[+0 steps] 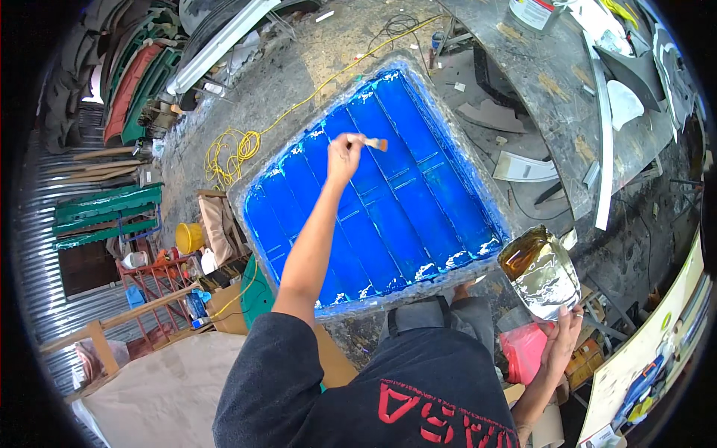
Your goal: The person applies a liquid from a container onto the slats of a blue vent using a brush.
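A paintbrush (377, 143) with a pale handle and brownish bristles is gripped by my left hand (343, 158), fingers closed round it. It hovers over, or touches, a large blue panelled mould (396, 198); I cannot tell which. Straight ridges divide the mould's surface, and glossy wet-looking patches show along its edges. Beyond the mould's near right corner, my right hand (565, 336) holds a shiny silver container (549, 282) from below, its mouth tilted into view. Amber-brown liquid or residue coats the inside.
A yellow cord (243, 149) lies coiled on the floor left of the mould. A grey worktable (556, 89) carries a white bucket (532, 13) at the far right. A yellow bucket (190, 237) and a red metal rack (160, 287) stand at left. Scrap pieces lie around.
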A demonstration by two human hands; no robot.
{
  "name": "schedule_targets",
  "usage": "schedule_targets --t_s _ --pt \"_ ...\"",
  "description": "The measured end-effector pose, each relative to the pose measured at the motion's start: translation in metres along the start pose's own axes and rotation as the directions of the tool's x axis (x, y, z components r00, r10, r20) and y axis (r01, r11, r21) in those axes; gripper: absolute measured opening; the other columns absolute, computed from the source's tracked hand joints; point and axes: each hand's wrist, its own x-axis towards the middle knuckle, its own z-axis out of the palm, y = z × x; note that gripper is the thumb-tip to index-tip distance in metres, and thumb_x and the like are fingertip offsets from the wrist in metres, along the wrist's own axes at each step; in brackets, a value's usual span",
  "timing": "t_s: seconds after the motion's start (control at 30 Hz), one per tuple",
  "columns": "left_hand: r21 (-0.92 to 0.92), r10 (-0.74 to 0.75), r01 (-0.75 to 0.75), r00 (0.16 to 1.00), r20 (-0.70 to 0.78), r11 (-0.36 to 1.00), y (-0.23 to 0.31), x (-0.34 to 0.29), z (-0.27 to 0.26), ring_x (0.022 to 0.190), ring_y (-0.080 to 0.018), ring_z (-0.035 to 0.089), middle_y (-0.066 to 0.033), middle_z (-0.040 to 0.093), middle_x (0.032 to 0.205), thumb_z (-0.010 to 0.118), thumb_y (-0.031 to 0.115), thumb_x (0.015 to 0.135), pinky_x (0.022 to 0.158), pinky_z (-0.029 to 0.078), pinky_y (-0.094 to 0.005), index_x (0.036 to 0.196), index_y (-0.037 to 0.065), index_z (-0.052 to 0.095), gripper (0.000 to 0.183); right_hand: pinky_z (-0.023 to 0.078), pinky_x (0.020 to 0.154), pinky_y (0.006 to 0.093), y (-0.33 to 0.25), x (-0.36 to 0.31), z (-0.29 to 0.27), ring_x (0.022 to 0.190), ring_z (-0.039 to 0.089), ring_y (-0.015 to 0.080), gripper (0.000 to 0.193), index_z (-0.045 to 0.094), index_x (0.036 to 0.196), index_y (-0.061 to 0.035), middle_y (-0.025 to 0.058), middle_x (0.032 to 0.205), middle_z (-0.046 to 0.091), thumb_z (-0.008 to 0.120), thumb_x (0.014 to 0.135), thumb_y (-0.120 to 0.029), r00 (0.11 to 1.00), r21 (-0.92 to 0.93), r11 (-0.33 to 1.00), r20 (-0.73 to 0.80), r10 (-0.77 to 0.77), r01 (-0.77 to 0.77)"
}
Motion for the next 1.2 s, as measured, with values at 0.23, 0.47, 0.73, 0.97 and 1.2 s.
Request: schedule_targets --t_s 0.23,0.47,0.73,0.97,1.2 --pt "-0.019 -0.201 0.202 0.954 -0.221 0.979 0.013 -0.075 0.010 0.060 -0.0196 0.062 -0.0109 0.067 0.072 0.062 0.014 0.092 0.056 0.046 -0.0330 0.090 0.002 0.073 0.016 0.061 0.076 0.0377 0.002 -0.001 -0.002 0.107 0.060 0.0194 0.051 0.040 0.129 -0.0044 0.0101 0.120 0.056 0.068 0.090 -0.023 1.000 -0.006 1.000 -0.015 0.019 -0.019" --pt "-0.041 -0.187 0.183 0.950 -0.249 0.982 0.037 -0.088 0.057 0.078 -0.0254 0.062 -0.0137 0.066 0.084 0.062 0.017 0.093 0.070 0.049 -0.0371 0.092 0.001 0.070 0.018 0.060 0.075 0.0392 -0.009 -0.004 0.012 0.108 0.059 0.0210 0.055 0.038 0.130 -0.0036 0.0117 0.123 0.054 0.068 0.090 -0.026 1.000 -0.003 1.000 0.014 0.001 -0.001" --pt "0.077 -0.053 0.074 0.967 -0.250 0.994 0.053 -0.094 0.040 0.085 -0.0312 0.058 -0.0139 0.064 0.089 0.059 0.013 0.093 0.075 0.047 -0.0429 0.093 0.001 0.067 0.015 0.060 0.080 0.0442 -0.005 0.000 0.000 0.114 0.058 0.0259 0.054 0.037 0.134 -0.0027 0.0154 0.129 0.050 0.063 0.095 -0.028 0.999 -0.044 0.999 0.051 -0.015 0.017" --pt "0.183 0.003 0.041 0.971 -0.237 0.982 0.032 -0.114 0.026 0.085 -0.0280 0.059 -0.0117 0.065 0.090 0.061 0.010 0.093 0.071 0.048 -0.0398 0.097 0.002 0.070 0.012 0.060 0.078 0.0406 -0.004 0.005 0.000 0.106 0.061 0.0232 0.050 0.037 0.130 -0.0037 0.0132 0.122 0.055 0.064 0.093 -0.025 0.998 -0.017 1.000 0.055 -0.005 0.006" --pt "0.125 0.125 -0.105 0.980 -0.158 0.987 0.042 -0.123 0.028 0.086 -0.0294 0.058 -0.0102 0.065 0.093 0.066 0.007 0.090 0.076 0.046 -0.0391 0.100 0.007 0.071 0.011 0.058 0.079 0.0399 -0.010 -0.001 0.006 0.108 0.059 0.0215 0.049 0.039 0.129 -0.0035 0.0112 0.123 0.054 0.065 0.092 -0.023 0.997 0.002 1.000 0.072 -0.006 0.006"
